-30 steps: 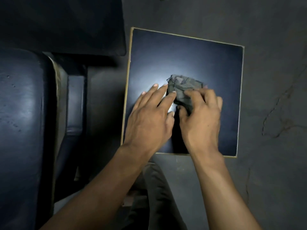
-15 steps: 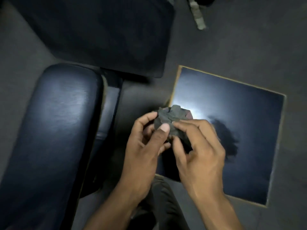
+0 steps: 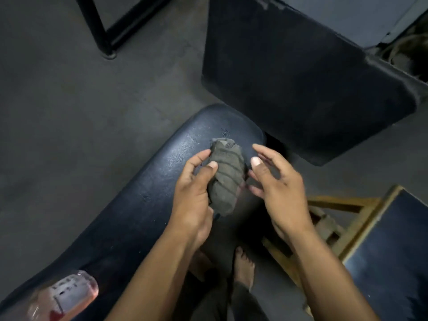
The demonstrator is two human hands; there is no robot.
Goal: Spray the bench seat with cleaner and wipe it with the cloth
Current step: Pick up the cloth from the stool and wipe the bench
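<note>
Above the bench seat point(image 3: 143, 205), the left hand point(image 3: 192, 195) grips the cloth point(image 3: 225, 179). The right hand point(image 3: 278, 186) is beside it, fingers loose, holding nothing. A bottle point(image 3: 62, 295) lies on the seat.

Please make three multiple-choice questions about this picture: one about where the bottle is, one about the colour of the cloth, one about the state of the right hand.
1. Where is the bottle?
A. on the bench
B. on the floor
C. in the right hand

2. What colour is the cloth?
A. white
B. grey
C. red

3. What is the right hand doing?
A. gripping the bottle
B. pressing the bench
C. open, beside the cloth

Answers: 1 A, it lies on the bench at the lower left. 2 B, a grey wad in the left hand. 3 C, its fingers are spread and hold nothing.
</note>
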